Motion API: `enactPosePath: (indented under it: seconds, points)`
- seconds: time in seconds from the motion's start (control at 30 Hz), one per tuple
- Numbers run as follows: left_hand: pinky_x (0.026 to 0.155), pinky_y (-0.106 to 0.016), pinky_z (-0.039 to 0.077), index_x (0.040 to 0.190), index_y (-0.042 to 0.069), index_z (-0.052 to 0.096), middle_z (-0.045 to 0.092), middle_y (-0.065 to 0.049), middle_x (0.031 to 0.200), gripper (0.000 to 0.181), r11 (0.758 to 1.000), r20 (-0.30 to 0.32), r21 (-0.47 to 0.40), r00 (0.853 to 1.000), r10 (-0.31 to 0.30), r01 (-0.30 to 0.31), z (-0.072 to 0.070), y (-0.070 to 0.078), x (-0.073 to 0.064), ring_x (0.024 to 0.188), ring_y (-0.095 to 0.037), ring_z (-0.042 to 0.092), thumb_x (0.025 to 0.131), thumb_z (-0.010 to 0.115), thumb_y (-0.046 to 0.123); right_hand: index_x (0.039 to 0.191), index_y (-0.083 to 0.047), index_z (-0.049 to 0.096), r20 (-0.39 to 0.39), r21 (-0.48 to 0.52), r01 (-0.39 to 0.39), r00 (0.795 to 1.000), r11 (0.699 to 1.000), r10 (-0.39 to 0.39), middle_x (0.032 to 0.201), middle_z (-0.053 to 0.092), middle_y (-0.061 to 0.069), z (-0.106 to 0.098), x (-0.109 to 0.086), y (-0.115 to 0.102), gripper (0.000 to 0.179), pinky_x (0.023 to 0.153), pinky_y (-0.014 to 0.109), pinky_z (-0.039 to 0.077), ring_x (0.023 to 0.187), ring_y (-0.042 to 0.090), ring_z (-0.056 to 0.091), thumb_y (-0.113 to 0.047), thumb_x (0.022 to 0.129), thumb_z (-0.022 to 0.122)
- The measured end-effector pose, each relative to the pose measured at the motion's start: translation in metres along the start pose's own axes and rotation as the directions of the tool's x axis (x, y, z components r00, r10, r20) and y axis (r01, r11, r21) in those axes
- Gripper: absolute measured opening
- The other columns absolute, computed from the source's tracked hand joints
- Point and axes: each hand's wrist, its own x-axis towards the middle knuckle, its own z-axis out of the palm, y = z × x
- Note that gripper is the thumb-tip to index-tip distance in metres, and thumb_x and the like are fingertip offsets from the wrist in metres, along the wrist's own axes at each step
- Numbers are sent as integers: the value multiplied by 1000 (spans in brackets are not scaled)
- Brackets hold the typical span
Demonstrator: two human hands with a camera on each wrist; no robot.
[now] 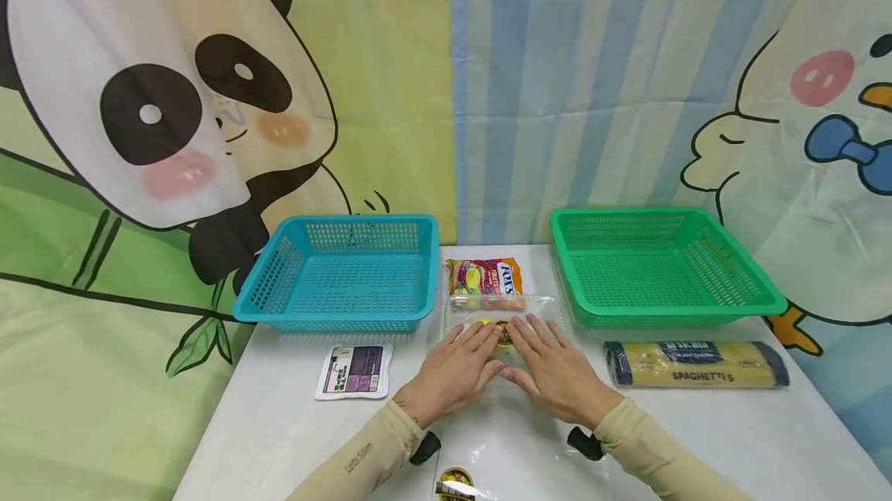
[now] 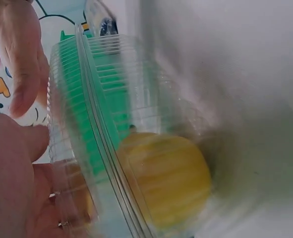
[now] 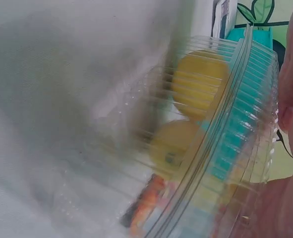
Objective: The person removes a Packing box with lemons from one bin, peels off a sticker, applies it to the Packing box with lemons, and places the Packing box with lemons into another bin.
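Both hands lie palm down on the lid of a clear plastic clamshell box (image 1: 543,307) in the middle of the table. My left hand (image 1: 453,373) and right hand (image 1: 560,373) have straight fingers pointing away, thumbs almost meeting. A round yellow-and-black label shows partly between them. Through the box wall, the left wrist view shows a rounded yellow thing (image 2: 168,178), and the right wrist view shows two yellow shapes (image 3: 201,82); their kind cannot be told. The box's seam (image 3: 220,116) looks closed along the sides seen. My palms hide much of the lid.
Behind the box lies a Fox's Fruits candy bag (image 1: 484,276). A blue basket (image 1: 358,323) stands back left, a green basket (image 1: 669,311) back right. A white-and-purple packet (image 1: 354,372) lies left, a spaghetti pack (image 1: 697,365) right. Clear plastic with a round label (image 1: 456,482) lies in front.
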Motion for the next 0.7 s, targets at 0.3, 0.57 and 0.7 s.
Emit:
enactPosePath:
  seconds: [0.3, 0.57, 0.7]
  points:
    - [124, -42, 30, 153, 10, 45, 46, -5, 158, 52, 999, -68, 28, 997, -33, 35, 1, -7, -9, 148, -23, 41, 110, 34, 36, 154, -2, 41, -67, -14, -27, 997, 1000, 26, 159, 41, 14, 2, -8, 7, 70, 123, 56, 24, 150, 37, 34, -51, 105, 46]
    - [123, -42, 30, 152, 9, 47, 48, -6, 156, 50, 999, -113, -24, 993, -31, 28, 3, -10, -11, 147, -24, 42, 110, 36, 34, 154, -1, 40, -84, -13, -12, 996, 1000, 11, 159, 41, 15, 2, -11, 8, 69, 123, 56, 25, 149, 37, 35, -49, 105, 46]
    - [123, -43, 30, 153, 8, 45, 47, -8, 157, 50, 998, -169, -61, 985, -17, 7, 7, -14, -13, 147, -25, 42, 110, 36, 34, 154, 0, 39, -105, -12, -6, 994, 1000, 5, 159, 41, 17, 2, -11, 9, 68, 122, 57, 25, 149, 38, 34, -47, 106, 46]
